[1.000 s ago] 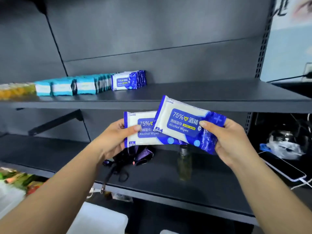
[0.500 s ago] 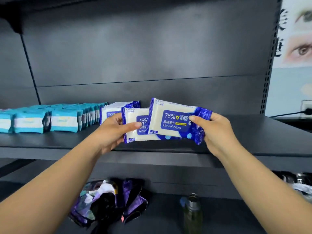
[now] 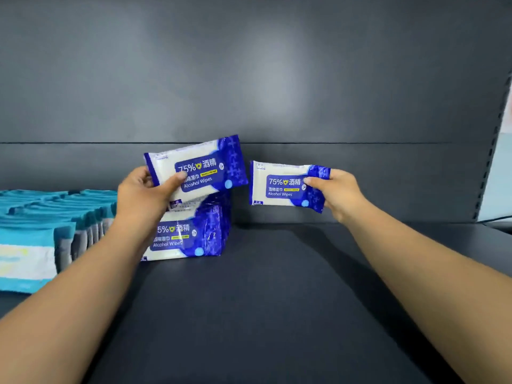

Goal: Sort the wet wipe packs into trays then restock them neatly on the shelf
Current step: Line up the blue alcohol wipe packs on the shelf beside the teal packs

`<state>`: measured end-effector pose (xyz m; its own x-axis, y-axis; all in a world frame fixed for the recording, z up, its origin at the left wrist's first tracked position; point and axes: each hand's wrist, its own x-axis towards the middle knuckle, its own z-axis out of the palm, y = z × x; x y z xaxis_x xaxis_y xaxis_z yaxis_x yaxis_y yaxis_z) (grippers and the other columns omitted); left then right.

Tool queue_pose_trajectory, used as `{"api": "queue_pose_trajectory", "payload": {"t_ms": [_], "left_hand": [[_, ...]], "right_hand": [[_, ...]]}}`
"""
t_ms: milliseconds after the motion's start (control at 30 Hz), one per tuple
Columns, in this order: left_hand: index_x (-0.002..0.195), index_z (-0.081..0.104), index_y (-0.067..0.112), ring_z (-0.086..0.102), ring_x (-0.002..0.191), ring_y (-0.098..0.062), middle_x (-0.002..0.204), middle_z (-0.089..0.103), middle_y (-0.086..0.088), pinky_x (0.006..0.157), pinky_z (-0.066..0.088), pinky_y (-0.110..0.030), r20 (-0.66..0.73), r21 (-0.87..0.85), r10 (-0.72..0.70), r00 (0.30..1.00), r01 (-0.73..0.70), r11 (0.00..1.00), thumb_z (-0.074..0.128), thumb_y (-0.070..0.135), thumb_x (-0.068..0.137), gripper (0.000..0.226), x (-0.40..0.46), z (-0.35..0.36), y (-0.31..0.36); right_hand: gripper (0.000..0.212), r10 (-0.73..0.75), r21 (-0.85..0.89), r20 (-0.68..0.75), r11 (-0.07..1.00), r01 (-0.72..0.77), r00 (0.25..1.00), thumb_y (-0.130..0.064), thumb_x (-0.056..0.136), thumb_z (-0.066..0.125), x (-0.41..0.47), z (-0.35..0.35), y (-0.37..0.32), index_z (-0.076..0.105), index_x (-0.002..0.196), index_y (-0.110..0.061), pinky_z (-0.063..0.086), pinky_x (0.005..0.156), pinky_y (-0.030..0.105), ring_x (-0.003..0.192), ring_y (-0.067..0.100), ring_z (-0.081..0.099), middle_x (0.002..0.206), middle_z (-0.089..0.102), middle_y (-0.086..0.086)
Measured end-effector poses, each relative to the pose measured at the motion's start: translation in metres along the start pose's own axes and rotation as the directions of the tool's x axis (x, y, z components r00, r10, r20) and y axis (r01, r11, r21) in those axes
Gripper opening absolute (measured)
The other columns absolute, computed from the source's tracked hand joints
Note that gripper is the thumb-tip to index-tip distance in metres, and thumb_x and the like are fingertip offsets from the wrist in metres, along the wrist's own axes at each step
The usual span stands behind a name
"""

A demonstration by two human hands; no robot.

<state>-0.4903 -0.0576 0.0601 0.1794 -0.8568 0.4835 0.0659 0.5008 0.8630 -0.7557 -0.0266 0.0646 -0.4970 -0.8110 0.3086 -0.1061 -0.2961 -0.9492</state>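
— What is each of the hands doing?

— The left hand grips a blue-and-white alcohol wipes pack by its left end, thumb across the front and fingers curled behind. That pack is tilted, its right end raised, and it hangs in the air just above the row of standing alcohol wipes packs on the shelf. Whether its lower edge touches the row I cannot tell.

— And the other?

— The right hand pinches a second alcohol wipes pack by its dark blue right end, thumb on the front. This pack is held nearly level, front facing the camera, above the bare part of the shelf and clear of the back panel. The two held packs are near each other but apart, with a gap between them.

— What stands on the shelf?

— The row of blue packs stands on edge, fronts toward the camera, running back toward the panel. Just beside it on the left is a row of teal wipe packs, also on edge. The left forearm crosses in front of where the two rows meet.

— Anything at the right?

— A perforated shelf upright runs down the right edge, with a pale wall beyond it.
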Motion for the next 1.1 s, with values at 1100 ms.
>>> {"api": "queue_pose_trajectory", "payload": {"t_ms": [1100], "left_hand": [[0.086, 0.054, 0.026, 0.064, 0.081, -0.009, 0.083, 0.062, 0.015, 0.082, 0.054, -0.038, -0.037, 0.137, 0.199, 0.979, -0.193, 0.972, 0.069, 0.020, 0.082, 0.016, 0.002, -0.004, -0.009]], "right_hand": [[0.026, 0.057, -0.250, -0.156, 0.964, -0.095, 0.986, -0.015, 0.078, 0.074, 0.052, 0.060, 0.080, 0.051, 0.066, -0.021, 0.053, 0.085, 0.041, 0.094, 0.029, 0.065, 0.100, 0.067, 0.011]]}}
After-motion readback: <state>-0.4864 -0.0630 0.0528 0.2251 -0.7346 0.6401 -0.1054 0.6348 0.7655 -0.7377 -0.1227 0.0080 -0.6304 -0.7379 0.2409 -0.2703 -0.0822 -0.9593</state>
